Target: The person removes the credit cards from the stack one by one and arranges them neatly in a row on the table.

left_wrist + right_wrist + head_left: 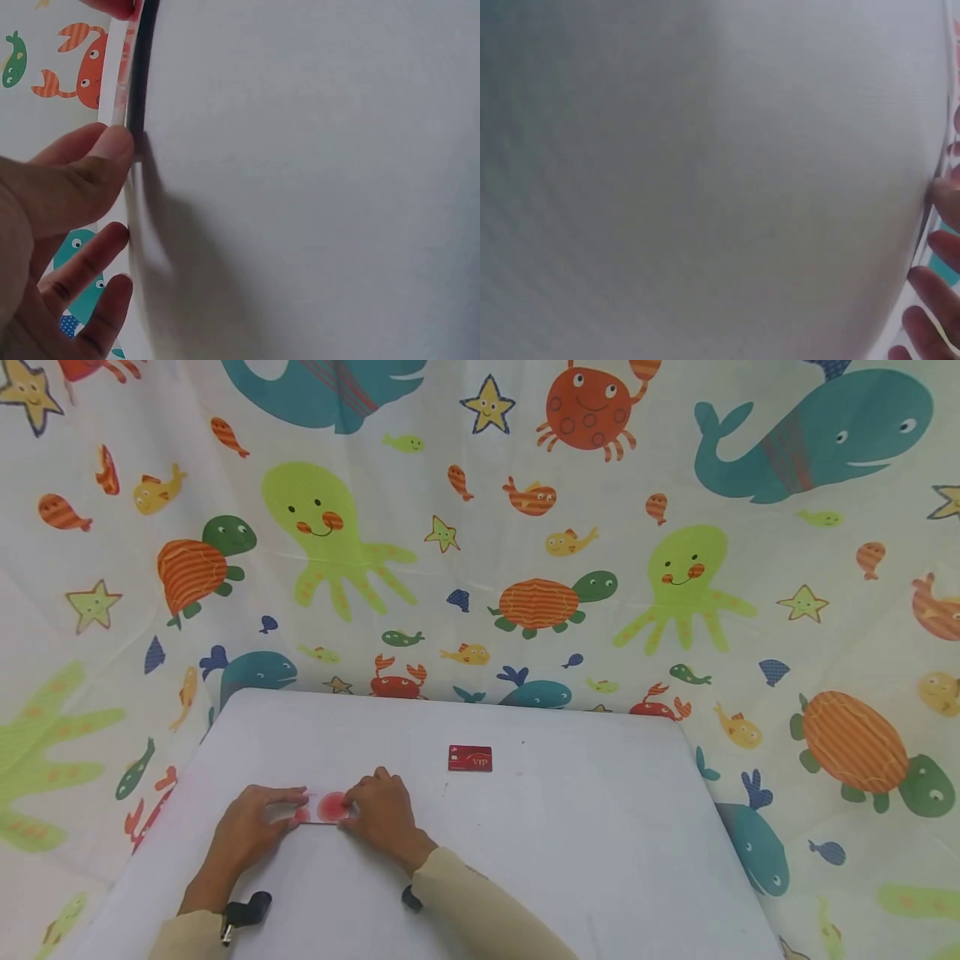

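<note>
A small flat card-like piece [315, 817], white with red round patches, lies level at the left of the white table. From the side in the left wrist view, the thin piece [137, 75] has a dark underside. My left hand [251, 827] pinches its left end between thumb and fingers. At the right end, my right hand [384, 814] holds it the same way, covering that edge. The right wrist view catches only some fingers of the right hand [934, 300] at its border. A red card marked VIP [470, 758] lies to the right, apart from both hands.
The white table [585, 827] reaches back to a curtain [480, 568] printed with sea animals, which also hangs along both sides. A black wrist device [249, 910] sits by the left sleeve, and part of another [411, 898] shows by the right sleeve.
</note>
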The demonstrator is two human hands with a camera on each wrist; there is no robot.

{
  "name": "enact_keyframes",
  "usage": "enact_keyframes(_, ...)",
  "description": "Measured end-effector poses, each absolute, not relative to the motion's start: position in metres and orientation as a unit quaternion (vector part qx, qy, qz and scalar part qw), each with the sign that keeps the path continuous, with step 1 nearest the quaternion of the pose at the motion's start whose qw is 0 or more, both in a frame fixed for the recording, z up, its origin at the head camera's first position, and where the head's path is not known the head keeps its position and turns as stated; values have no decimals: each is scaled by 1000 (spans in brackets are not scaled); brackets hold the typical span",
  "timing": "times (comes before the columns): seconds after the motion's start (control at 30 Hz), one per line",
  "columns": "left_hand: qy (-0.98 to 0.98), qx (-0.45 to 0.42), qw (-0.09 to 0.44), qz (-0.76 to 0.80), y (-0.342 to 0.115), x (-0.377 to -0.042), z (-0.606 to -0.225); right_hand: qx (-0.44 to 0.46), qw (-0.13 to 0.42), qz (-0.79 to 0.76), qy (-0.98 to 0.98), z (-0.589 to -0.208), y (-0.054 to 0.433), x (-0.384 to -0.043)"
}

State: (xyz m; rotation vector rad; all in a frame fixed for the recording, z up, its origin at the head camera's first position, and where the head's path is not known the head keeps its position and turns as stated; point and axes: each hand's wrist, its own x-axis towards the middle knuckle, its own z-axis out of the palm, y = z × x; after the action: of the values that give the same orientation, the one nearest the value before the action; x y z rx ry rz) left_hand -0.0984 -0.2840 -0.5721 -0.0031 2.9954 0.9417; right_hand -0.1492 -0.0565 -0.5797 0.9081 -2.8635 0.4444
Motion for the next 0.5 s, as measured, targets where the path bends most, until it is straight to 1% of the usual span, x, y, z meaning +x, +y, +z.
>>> enact_keyframes(0.2, 960, 5, -20, 281, -280, -97, -573, 299, 74, 124, -943, -580, -58, -146)
enact_keyframes(0.5, 962, 15, -47, 270, -279, -94, -574, 298, 69, 136, -942, -579, -57, -144)
